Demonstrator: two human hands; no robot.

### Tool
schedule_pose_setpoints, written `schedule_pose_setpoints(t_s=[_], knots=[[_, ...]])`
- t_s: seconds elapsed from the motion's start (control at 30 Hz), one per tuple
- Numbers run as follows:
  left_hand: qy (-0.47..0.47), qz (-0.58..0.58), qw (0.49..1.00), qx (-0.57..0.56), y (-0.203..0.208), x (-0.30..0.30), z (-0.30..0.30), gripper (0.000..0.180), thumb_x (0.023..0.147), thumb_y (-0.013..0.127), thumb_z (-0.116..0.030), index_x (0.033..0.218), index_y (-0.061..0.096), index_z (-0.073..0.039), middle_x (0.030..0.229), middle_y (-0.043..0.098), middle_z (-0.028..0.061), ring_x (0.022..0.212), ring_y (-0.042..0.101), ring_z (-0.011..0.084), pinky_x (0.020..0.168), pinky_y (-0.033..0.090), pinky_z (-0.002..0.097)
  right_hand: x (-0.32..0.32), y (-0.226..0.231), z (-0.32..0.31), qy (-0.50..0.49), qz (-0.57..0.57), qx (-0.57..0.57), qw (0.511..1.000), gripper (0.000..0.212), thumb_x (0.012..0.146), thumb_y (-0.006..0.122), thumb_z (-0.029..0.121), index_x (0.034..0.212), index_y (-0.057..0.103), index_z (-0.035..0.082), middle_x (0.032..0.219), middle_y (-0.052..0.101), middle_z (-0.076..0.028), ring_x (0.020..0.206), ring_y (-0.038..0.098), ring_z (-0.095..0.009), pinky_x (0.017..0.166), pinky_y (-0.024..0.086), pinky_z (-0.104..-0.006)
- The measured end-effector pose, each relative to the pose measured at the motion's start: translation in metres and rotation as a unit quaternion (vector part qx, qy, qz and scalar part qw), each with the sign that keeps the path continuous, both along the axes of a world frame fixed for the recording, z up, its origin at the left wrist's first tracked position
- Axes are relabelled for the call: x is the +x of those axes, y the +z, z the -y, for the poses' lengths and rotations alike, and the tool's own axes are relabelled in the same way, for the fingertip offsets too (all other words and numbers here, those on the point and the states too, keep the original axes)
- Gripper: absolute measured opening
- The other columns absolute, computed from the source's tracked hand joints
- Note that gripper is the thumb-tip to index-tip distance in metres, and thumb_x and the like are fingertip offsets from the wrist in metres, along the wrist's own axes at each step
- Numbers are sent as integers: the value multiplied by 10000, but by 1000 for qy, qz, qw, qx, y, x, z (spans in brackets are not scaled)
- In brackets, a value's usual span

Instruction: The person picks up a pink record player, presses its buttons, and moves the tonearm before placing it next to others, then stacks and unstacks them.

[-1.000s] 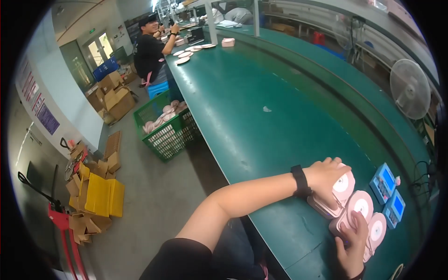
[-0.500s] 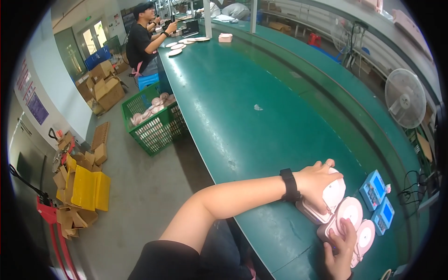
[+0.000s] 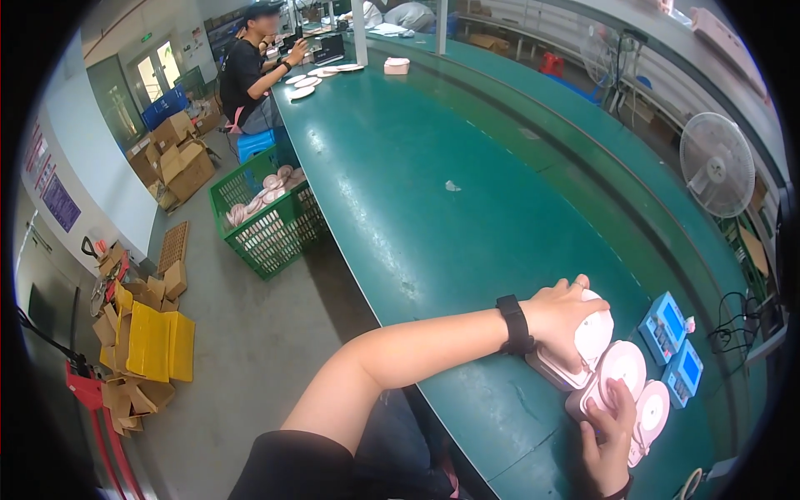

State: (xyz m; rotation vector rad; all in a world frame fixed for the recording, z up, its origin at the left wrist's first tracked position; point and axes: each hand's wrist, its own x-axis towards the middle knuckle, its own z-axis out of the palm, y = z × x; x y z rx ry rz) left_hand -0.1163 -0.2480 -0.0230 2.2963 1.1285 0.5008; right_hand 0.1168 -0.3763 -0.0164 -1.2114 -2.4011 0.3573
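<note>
Three pale pink devices like small turntables, each a rounded box with a round disc, stand in a row at the table's lower right. My left hand reaches across to the farthest pink device, fingers curled over its disc and thumb along the near side. My right hand is at the middle pink device, with fingers bent against its disc and edge and the thumb at its near side. Beside that hand stands the nearest pink device, partly covered by it. My fingers hide parts of the boxes.
Two blue instruments with screens stand just right of the devices. A standing fan and cables are farther right. Left of the green table is a green crate of pink parts. A co-worker sits at the far end.
The whole view has shifted slightly. Both hands keep nearly the same hold on the pink devices. The far co-worker's raised hand has moved a little.
</note>
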Motion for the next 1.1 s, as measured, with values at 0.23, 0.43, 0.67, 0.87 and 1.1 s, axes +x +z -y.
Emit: schedule_pose_setpoints(t_s=[0.23, 0.43, 0.67, 0.87, 1.1], knots=[[-11, 13, 1000, -3, -9, -5, -11, 1138, 438, 837, -391, 1391, 324, -36, 1292, 380, 269, 1166, 449, 396, 937, 455, 417, 0, 0, 3, -1, 13, 1, 1000, 312, 824, 590, -28, 1133, 599, 10, 1355, 392, -231, 1264, 402, -391, 1041, 368, -427], [0, -1, 1000, -22, -4, -6, -8, 1192, 427, 849, -390, 1406, 278, -20, 1275, 398, 263, 1177, 440, 391, 948, 448, 411, -3, 0, 4, -12, 7, -11, 1000, 322, 826, 580, -37, 1143, 603, 16, 1349, 394, -230, 1257, 408, -390, 1040, 368, -422], [12, -13, 1000, -16, -2, -1, -3, 1201, 432, 852, -379, 1410, 257, -16, 1259, 414, 263, 1167, 442, 389, 945, 448, 416, -2, 4, 4, -17, 12, -11, 1000, 320, 829, 573, -43, 1143, 603, 13, 1346, 395, -231, 1245, 417, -390, 1040, 369, -415], [1, -2, 999, -36, -5, -4, -5, 1229, 420, 862, -382, 1410, 240, -4, 1262, 408, 271, 1171, 432, 402, 952, 440, 419, 1, -1, -1, 3, 29, 17, 999, 310, 830, 570, -49, 1134, 602, 4, 1343, 396, -232, 1233, 428, -390, 1033, 378, -410], [-6, 11, 999, -47, -10, -9, -14, 1264, 394, 883, -378, 1409, 232, 2, 1263, 407, 273, 1181, 420, 413, 978, 417, 415, -4, 1, -2, -13, 17, 5, 1000, 276, 826, 563, -67, 1088, 622, -2, 1331, 403, -235, 1224, 435, -393, 1025, 386, -418]])
